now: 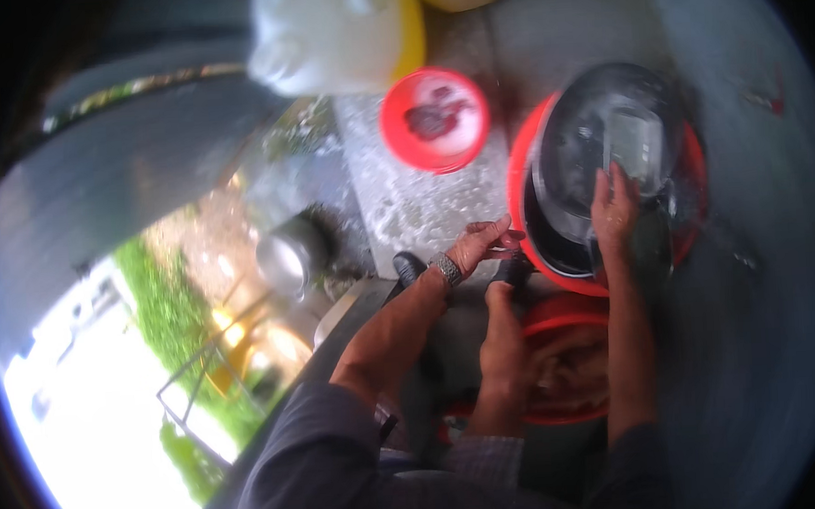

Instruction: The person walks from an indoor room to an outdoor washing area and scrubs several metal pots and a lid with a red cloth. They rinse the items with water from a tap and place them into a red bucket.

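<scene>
My right hand (614, 209) grips the near edge of a clear rectangular container (633, 147). Under that container lies a dark round pan or lid (568, 153), wet and shiny, with another dark pan (552, 243) partly covered beneath it. Both rest in a large red basin (522, 172). Beside the basin's left rim is my left hand (483, 243), with a metal watch on the wrist. Its fingers are apart and hold nothing that I can see; whether a fingertip touches the rim I cannot tell. Motion blur softens the container and pans.
A small red bowl (474, 147) with dark residue and suds sits on a wet, foamy slab (426, 208). Large jerrycans (330, 37) stand beyond. A metal pot (287, 257) lies left. Nearer my legs is another red basin (566, 322), its contents blurred.
</scene>
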`<state>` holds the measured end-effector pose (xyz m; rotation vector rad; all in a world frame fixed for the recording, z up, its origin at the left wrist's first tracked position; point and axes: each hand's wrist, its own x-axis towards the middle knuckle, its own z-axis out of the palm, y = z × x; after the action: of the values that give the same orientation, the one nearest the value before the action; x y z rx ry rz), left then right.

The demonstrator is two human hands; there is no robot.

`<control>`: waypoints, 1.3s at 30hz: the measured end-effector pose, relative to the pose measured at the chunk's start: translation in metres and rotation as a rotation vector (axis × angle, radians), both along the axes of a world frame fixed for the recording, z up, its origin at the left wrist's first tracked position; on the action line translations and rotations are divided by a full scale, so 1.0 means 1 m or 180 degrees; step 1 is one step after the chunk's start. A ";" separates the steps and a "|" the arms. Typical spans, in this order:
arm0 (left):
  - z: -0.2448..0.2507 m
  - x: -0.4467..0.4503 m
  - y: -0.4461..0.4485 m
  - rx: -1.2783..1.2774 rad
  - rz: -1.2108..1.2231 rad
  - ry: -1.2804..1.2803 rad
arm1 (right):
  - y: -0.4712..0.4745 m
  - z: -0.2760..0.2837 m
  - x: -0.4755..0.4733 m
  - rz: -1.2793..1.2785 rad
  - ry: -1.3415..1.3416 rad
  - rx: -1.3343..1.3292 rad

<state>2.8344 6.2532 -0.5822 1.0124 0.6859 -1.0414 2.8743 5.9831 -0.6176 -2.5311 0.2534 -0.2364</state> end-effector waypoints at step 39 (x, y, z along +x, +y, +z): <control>-0.270 -0.206 0.553 0.4671 0.1228 0.0028 | 0.188 -0.090 -0.048 0.2090 0.2747 0.1221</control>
<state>2.6288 6.8059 -0.8521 1.9696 1.6482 -0.0385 2.8266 6.1709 -0.7078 -2.0433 -0.2039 1.0602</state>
